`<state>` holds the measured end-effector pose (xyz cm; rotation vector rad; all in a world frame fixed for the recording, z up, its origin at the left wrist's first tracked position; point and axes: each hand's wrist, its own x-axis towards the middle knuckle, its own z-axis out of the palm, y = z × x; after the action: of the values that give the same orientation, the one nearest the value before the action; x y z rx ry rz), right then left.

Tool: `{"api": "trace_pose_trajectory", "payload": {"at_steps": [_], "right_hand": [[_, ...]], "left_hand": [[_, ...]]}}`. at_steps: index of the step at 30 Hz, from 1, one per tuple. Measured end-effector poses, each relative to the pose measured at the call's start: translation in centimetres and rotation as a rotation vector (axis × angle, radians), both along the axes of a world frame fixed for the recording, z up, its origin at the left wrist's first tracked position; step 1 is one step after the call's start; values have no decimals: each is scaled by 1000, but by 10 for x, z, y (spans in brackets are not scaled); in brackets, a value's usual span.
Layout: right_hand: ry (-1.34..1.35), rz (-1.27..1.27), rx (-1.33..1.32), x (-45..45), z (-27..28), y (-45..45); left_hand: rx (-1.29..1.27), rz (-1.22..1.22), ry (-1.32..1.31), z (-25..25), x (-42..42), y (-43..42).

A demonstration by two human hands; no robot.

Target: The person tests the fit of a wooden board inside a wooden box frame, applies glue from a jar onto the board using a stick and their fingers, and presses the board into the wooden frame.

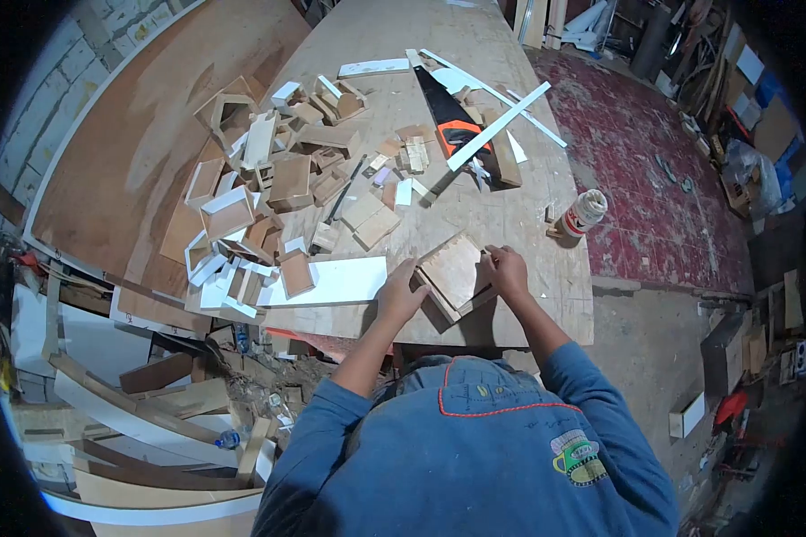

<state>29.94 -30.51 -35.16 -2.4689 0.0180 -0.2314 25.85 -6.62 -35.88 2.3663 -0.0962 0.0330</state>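
A small squarish wooden box with a pale flat top lies near the front edge of the workbench. My left hand grips its left corner, fingers along the side. At the opposite corner, my right hand is closed with bent fingers on the box's edge; whether a small piece is also pinched there is hidden. A white board lies flat beside my left hand. Beyond the box rest two joined wood blocks. To the right stands a glue bottle with whitish contents.
Many small wooden and white box pieces are heaped on the bench's left side. A handsaw with an orange and black handle lies farther back under white strips. A thin dark rod lies by the heap. Scrap wood fills the floor at left.
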Motion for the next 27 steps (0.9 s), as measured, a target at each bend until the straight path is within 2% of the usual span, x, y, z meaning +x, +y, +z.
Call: {"api": "trace_pose_trajectory", "payload": {"at_steps": [6, 21, 27], "right_hand": [[61, 115, -16, -11, -13, -23], [102, 41, 219, -23, -11, -24], [91, 40, 190, -24, -12, -23]], "left_hand": [[-32, -15, -83, -11, 2, -2], [-55, -19, -118, -11, 4, -2], [-20, -27, -132, -13, 4, -1]]}}
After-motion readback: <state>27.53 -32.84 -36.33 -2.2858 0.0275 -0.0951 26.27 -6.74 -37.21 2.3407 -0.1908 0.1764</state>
